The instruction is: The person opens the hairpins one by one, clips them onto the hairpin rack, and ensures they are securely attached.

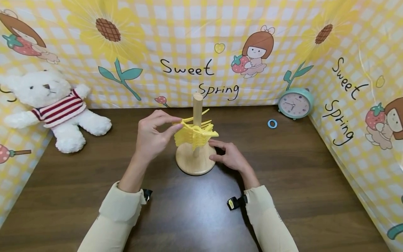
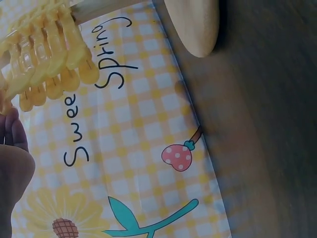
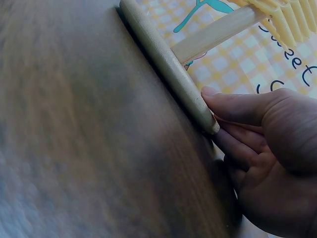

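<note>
A round wooden post [image 1: 197,108] rises from a disc-shaped wooden base [image 1: 196,166] on the table. Around the post, above the base, hangs a stacked cluster of thin yellow plastic pieces [image 1: 196,134]; their exact kind is unclear. My left hand [image 1: 152,134] is on the cluster's left side, pinching the end of a yellow piece between thumb and index finger. In the left wrist view the cluster [image 2: 49,54] shows rows of rounded tips. My right hand [image 3: 272,148] grips the base's right edge, thumb on top and fingers at the rim.
A white teddy bear [image 1: 61,108] in a striped shirt sits at the back left. A blue ring [image 1: 272,124] lies to the right, near a mint alarm clock [image 1: 295,103]. Patterned cloth [image 1: 182,35] walls the dark wooden table [image 1: 189,217] at the back and sides.
</note>
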Demonstrator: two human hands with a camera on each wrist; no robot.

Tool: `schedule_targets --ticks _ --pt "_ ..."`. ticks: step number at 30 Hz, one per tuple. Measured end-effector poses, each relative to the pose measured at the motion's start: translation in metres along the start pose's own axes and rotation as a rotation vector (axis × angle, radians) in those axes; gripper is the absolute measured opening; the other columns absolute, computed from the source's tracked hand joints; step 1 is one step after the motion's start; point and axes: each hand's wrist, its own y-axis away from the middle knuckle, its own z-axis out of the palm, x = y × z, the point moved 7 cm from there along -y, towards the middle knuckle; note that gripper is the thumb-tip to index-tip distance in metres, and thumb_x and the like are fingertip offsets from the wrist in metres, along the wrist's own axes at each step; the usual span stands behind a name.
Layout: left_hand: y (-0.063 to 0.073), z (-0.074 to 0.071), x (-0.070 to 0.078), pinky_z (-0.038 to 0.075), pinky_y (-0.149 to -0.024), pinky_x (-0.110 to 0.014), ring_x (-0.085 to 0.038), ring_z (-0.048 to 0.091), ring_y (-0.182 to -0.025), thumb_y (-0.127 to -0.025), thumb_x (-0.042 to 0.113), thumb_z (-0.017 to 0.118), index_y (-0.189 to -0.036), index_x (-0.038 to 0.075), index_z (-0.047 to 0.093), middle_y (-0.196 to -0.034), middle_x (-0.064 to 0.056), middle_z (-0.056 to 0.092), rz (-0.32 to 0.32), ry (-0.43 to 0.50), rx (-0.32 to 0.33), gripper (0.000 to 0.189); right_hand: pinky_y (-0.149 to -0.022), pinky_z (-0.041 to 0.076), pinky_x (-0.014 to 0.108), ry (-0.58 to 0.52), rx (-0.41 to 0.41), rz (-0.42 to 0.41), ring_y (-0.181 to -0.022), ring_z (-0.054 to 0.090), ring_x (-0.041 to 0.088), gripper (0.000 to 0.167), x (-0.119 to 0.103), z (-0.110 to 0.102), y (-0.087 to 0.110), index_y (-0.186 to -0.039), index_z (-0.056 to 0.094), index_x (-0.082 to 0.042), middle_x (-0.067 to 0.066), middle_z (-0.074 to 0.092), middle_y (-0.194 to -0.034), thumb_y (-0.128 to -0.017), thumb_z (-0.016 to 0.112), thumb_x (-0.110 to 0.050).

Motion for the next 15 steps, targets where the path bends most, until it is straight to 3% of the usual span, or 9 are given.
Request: schedule_targets --ticks 15 --pt "-0.0008 0.0037 -0.0074 0.049 -0.09 -0.029 -0.023 0.064 -0.097 -0.078 -0.007 0.084 -0.094 -0.002 0.078 -0.095 -0.009 0.074 -0.018 0.005 -0.077 0.018 -0.114 0.036 0.044 0.001 0.001 0.0 -0.141 0.044 0.023 0.053 -0.0017 0.0006 -0.0005 -0.141 0.06 -0.004 0.008 0.055 -0.147 -0.091 0.078 -0.013"
